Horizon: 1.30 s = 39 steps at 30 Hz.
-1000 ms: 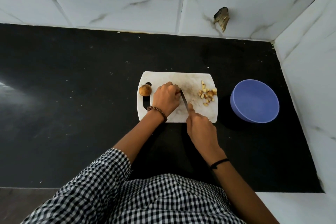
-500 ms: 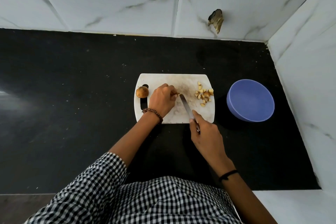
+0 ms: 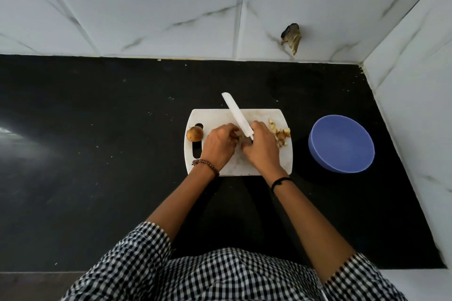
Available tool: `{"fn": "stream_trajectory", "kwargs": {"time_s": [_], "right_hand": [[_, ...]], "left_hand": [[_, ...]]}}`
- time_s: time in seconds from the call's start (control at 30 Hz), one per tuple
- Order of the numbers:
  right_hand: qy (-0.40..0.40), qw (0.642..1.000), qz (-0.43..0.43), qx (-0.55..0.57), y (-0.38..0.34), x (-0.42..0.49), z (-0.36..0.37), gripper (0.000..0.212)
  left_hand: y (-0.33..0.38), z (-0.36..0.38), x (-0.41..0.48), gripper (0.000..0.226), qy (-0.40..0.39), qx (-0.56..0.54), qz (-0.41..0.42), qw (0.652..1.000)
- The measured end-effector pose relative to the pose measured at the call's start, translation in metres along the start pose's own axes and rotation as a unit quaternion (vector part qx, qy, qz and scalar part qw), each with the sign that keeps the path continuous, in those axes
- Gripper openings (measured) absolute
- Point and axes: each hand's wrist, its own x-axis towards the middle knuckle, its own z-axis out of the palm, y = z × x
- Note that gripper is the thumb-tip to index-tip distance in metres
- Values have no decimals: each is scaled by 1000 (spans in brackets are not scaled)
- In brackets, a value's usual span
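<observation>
Black counter [image 3: 97,154] fills the middle band of my view. White marble wall tiles [image 3: 146,7] run across the top and down the right edge. A checked shirt [image 3: 220,276] takes up the bottom centre.

White cutting board [image 3: 212,117] lies flat on the counter, just right of frame centre, with its handle slot at the left end. Blue bowl [image 3: 341,143] stands on the counter to the right of the board, near it but apart.

Both hands are over the middle of the board, close together. Right hand [image 3: 261,148]: I see it wrapped round the handle of the knife [image 3: 237,115]. The pale blade slants toward the upper left and its tip reaches past the board's far edge. Left hand [image 3: 219,146]: fingers curled, pinching a small brown piece [image 3: 242,138] that sits on the board between the two hands, right at the base of the blade. I cannot tell whether the edge touches it.

Whole round brown potato [image 3: 195,133] rests at the board's left end, beside the slot and just left of the left hand. A pile of chopped bits [image 3: 281,134] lies at the board's right end, partly behind the right hand.

Beaded bracelet [image 3: 206,166] on the left wrist, thin black band [image 3: 281,181] on the right.
</observation>
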Motion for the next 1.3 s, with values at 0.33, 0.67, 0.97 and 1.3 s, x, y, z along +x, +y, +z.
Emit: {"fn": "stream_trajectory", "kwargs": {"time_s": [0.33,0.67,0.97,1.3], "right_hand": [[-14,1000,-4,11,26,5,-7,18],[6,997,-16,72,34,4,-10,16],[57,998,2,11,39,1,-18,22],[21,995,31,92,28,-17,-29,24]], "left_hand": [[18,15,5,26,-15,-26,-10,1000],[21,20,3,29,-6,-81,-56,995],[22,22,2,26,-9,-58,-25,998],[19,12,-14,19,17,33,39,999]]}}
